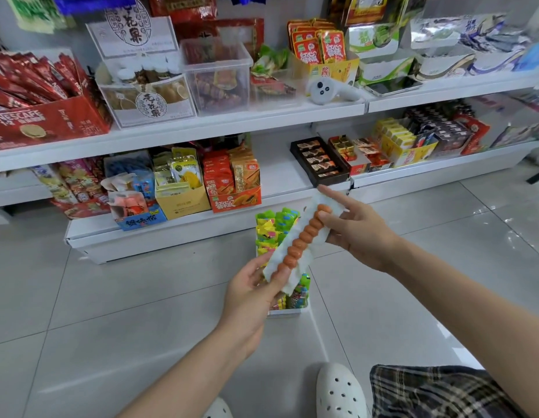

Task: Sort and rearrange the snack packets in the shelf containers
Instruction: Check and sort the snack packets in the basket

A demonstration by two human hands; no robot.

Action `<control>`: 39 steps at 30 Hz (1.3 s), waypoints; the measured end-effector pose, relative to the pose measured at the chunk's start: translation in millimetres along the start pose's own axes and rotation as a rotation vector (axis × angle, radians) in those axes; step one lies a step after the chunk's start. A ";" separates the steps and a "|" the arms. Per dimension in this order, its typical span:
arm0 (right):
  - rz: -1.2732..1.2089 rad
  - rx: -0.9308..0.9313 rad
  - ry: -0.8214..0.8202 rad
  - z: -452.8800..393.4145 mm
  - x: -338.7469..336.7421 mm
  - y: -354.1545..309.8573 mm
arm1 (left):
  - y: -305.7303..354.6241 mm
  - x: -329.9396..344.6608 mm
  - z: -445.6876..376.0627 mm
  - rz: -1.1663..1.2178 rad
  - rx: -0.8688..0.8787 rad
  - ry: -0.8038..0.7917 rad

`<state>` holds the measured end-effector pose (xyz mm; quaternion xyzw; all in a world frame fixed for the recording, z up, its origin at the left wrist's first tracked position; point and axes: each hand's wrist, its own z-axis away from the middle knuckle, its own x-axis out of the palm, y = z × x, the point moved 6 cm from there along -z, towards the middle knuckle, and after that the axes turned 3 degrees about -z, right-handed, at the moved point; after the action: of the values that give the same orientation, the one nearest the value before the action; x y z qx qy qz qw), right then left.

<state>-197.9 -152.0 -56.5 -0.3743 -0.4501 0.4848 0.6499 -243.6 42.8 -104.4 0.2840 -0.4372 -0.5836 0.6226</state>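
Holding a long clear sausage packet (301, 244) slantwise between them, both hands hang above the tiled floor (117, 312) in front of the shelves. The left hand (250, 294) pinches the packet's lower end, thumb on top and fingers curled beneath. The right hand (357, 233) grips the upper end, its thumb pressed on the row of orange sausages and its forefinger stretched out straight along the packet's top edge, toward the lowest shelf.

Directly under the packet, between the hands and the shelf front, a white open box (284, 311) stands on the floor, crammed with green and yellow snack packets (274, 229); the packet and left hand cover its middle. To the left of the left hand and to the right of the right hand the tiles lie bare and glossy. Beyond the hands, the white lip of the lowest shelf (159, 236) runs across, with a bare stretch of shelf just above the right forefinger, between an orange carton (236, 202) on its left and a dark tray of chocolates (319, 161) on its right. Farther up, beyond both hands, a clear plastic bin (220, 82) sits on the upper shelf among boxed goods. Below the forearms, near the bottom edge, a white perforated clog (340, 390) and a plaid trouser leg (443, 393) show.
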 end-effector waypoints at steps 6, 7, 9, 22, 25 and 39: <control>0.050 -0.080 0.159 -0.5 -9.8 -8.3 | 9.0 5.6 -0.4 0.184 -0.056 -0.184; 0.044 -0.079 0.170 -0.8 -11.2 -8.4 | 10.5 5.9 0.6 0.191 -0.051 -0.205; 0.031 -0.081 0.170 -1.4 -11.5 -8.8 | 12.7 6.0 2.4 0.177 -0.035 -0.240; 0.487 -0.161 -0.150 4.5 2.0 -2.2 | -4.7 -32.5 -30.2 0.276 -0.126 0.106; 0.712 -0.236 -0.200 2.6 0.2 -3.6 | -11.7 -37.7 -44.2 0.277 -0.188 0.121; 1.260 -0.474 -0.263 -11.8 -43.9 78.6 | -92.8 -41.2 -114.0 -0.943 -0.017 -0.010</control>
<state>-215.3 -175.4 -142.5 -0.6347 -0.3157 0.7002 0.0846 -185.5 50.5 -245.4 0.4435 -0.2587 -0.8078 0.2896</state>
